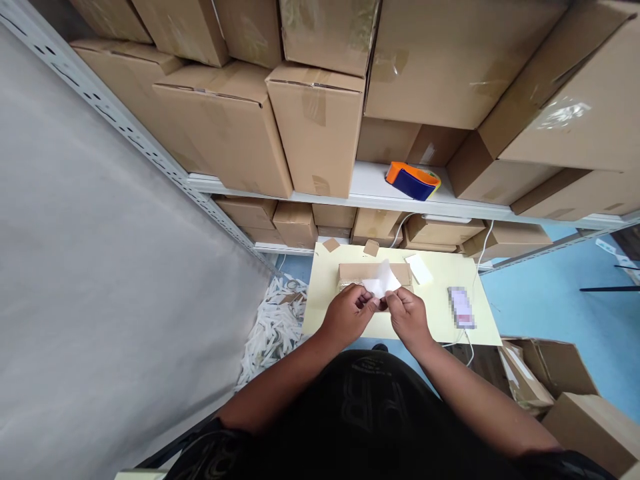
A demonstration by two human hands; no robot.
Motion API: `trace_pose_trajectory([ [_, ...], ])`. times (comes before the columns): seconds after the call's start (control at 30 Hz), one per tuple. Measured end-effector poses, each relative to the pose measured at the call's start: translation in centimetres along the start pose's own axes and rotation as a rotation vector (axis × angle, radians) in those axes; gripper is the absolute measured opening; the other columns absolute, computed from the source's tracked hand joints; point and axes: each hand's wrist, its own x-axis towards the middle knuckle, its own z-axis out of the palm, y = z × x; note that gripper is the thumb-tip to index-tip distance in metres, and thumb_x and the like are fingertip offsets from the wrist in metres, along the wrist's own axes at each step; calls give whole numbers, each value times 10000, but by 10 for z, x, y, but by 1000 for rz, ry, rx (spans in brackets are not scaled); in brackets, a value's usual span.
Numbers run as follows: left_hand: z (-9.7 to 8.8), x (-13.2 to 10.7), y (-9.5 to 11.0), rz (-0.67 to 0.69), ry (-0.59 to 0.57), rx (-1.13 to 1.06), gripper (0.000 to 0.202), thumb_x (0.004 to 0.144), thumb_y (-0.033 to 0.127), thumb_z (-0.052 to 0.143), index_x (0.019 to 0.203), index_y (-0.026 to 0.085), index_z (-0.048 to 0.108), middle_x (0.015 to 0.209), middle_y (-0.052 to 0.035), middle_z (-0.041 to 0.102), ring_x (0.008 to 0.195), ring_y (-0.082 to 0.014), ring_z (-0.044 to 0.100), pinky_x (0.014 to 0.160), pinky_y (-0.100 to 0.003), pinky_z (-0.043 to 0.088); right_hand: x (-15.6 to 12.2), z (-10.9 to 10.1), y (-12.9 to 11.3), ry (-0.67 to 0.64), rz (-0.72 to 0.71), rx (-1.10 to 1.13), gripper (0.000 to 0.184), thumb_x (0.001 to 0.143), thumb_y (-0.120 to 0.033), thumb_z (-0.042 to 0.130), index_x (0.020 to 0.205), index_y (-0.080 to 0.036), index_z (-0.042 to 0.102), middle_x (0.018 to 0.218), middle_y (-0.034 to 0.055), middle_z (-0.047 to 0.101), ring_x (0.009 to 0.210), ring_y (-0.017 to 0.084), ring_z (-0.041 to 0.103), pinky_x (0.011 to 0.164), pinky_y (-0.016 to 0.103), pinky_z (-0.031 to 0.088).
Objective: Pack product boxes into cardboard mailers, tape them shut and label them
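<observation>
Both hands meet over an open cardboard box on the pale yellow table. My left hand is closed, its thumb and fingers pinching the lower left edge of a small white paper sheet. On the sheet's lower right edge, my right hand is closed in a similar pinch. The sheet is bent, with a thin pointed part standing up that looks translucent. What lies inside the box is partly hidden by the hands and the sheet; some clear plastic shows at its left.
A stack of white slips and a phone with a cable lie on the table. Taped cartons fill the shelves ahead, beside a tape roll. White strips heap on the floor left; open cartons stand right.
</observation>
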Motion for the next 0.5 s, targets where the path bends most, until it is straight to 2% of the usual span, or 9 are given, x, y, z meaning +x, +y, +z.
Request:
trace_pose_trajectory([
  [0.17, -1, 3, -5, -90, -69, -196, 191, 916, 346, 580, 792, 200, 569, 756, 22, 579, 730, -148, 526, 680, -260, 405, -1, -1, 0, -42, 68, 62, 319, 881, -436, 609, 649, -222, 659, 676, 30, 723, 679, 212, 670, 710, 323, 530],
  [0.33, 1, 2, -7, -43, -35, -137, 219, 924, 317, 559, 740, 198, 544, 741, 30, 552, 738, -142, 513, 689, -262, 387, -1, -3, 6, -55, 129, 122, 322, 887, -455, 619, 670, -220, 658, 680, 37, 723, 672, 218, 664, 754, 346, 543],
  [0.5, 5, 5, -7, -206, -8, -321, 224, 907, 358, 567, 748, 200, 578, 727, 13, 629, 728, -161, 588, 681, -271, 441, 0, -1, 26, -139, -22, 171, 452, 973, -567, 469, 834, -209, 707, 847, 63, 735, 808, 246, 646, 785, 367, 518],
])
